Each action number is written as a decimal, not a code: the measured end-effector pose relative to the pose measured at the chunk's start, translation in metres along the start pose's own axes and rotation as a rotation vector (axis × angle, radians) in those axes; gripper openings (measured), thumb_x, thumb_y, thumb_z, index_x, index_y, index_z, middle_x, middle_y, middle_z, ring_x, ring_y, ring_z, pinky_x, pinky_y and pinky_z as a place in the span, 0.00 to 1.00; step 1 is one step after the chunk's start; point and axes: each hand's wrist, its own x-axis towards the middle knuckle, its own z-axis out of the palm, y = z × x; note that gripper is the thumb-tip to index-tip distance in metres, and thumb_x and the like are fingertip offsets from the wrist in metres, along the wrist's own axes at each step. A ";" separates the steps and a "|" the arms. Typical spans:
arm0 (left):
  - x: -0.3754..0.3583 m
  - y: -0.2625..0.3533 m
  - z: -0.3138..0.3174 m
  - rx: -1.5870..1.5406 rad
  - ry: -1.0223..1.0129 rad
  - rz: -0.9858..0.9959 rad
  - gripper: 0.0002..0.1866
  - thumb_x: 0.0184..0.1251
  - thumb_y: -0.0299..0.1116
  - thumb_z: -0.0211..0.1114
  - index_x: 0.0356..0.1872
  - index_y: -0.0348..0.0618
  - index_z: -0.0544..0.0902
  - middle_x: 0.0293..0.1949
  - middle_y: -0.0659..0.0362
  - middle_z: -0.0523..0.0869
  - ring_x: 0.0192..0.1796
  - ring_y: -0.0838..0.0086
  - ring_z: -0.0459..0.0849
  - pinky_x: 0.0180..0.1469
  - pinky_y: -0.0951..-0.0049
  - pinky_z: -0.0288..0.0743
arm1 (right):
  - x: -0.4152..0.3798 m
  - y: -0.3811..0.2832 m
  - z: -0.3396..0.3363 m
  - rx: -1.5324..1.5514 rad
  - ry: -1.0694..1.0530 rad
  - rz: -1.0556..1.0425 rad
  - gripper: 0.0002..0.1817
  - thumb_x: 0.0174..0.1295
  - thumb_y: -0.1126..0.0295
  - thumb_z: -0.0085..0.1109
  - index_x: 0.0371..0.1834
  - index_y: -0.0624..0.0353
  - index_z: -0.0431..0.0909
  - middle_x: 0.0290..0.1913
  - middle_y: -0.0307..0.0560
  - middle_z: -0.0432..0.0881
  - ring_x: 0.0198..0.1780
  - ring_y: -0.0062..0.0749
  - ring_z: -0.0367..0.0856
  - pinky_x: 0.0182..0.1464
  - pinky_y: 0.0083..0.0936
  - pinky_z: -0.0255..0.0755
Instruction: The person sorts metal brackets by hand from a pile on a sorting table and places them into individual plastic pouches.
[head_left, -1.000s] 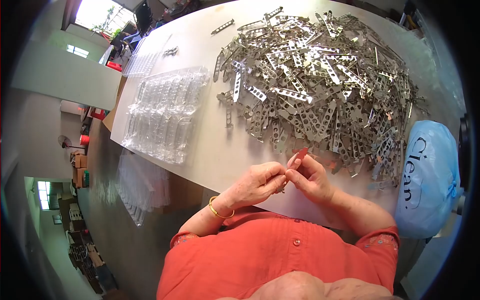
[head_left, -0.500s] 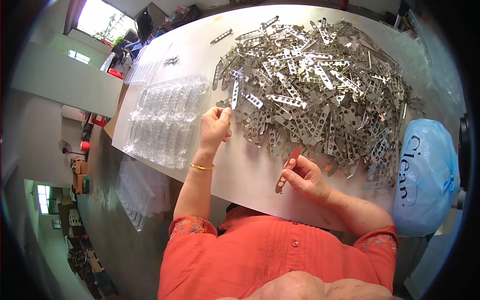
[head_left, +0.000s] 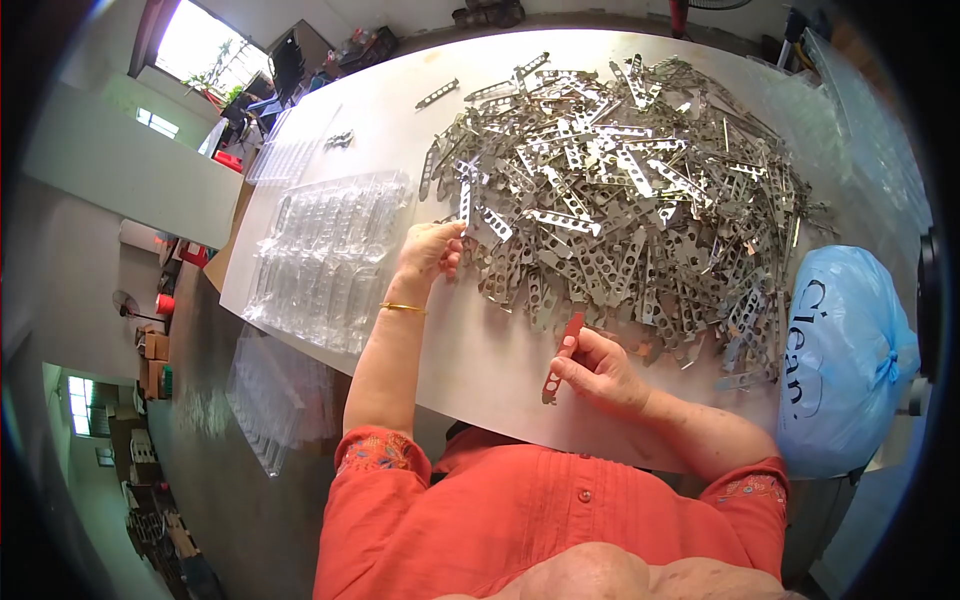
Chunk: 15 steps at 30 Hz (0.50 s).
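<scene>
A large heap of flat metal strips with round holes (head_left: 620,200) lies on the white table (head_left: 480,370). My left hand (head_left: 432,252), with a gold bangle on the wrist, is closed at the heap's left edge, its fingertips at the lower end of an upright metal strip (head_left: 465,196). Near the table's front edge my right hand (head_left: 600,370) pinches another holed strip (head_left: 563,358), which looks red from reflection and stands tilted between thumb and fingers.
Clear plastic trays (head_left: 325,255) are stacked left of the heap, with more trays (head_left: 285,150) behind and small metal parts (head_left: 340,139) nearby. More clear plastic (head_left: 280,395) hangs low at the left. A blue bag (head_left: 845,360) marked "Clean." sits at the right.
The view has shifted slightly, so the table and heap appear lower. My right hand and its strip appear a little lower and further left; both hands keep nearly the same pose.
</scene>
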 end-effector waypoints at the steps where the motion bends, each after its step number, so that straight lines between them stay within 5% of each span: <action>1: 0.000 0.000 0.001 0.001 -0.005 -0.020 0.14 0.65 0.37 0.75 0.29 0.41 0.80 0.21 0.62 0.81 0.15 0.81 0.76 0.13 0.77 0.68 | 0.000 -0.004 0.001 -0.003 -0.004 0.013 0.07 0.74 0.69 0.62 0.43 0.57 0.73 0.35 0.29 0.76 0.35 0.09 0.71 0.36 0.14 0.66; 8: -0.009 -0.002 -0.005 -0.014 -0.017 0.139 0.09 0.68 0.31 0.71 0.30 0.40 0.80 0.21 0.62 0.81 0.14 0.82 0.75 0.12 0.79 0.67 | 0.000 -0.002 0.000 -0.019 -0.008 0.022 0.07 0.73 0.70 0.62 0.43 0.58 0.74 0.35 0.29 0.76 0.35 0.09 0.71 0.36 0.14 0.66; 14: -0.044 0.006 -0.013 0.224 0.136 0.301 0.10 0.71 0.31 0.67 0.30 0.38 0.79 0.21 0.62 0.80 0.14 0.83 0.73 0.13 0.79 0.66 | 0.000 -0.006 0.002 -0.008 -0.002 0.020 0.07 0.73 0.70 0.62 0.42 0.58 0.73 0.35 0.30 0.77 0.34 0.09 0.72 0.35 0.14 0.67; 15: -0.051 0.006 -0.014 0.381 0.193 0.447 0.10 0.71 0.31 0.66 0.31 0.36 0.79 0.20 0.62 0.80 0.17 0.82 0.74 0.18 0.76 0.68 | 0.001 -0.005 0.002 -0.006 -0.002 0.022 0.07 0.73 0.70 0.62 0.42 0.58 0.73 0.35 0.30 0.77 0.34 0.09 0.72 0.35 0.14 0.67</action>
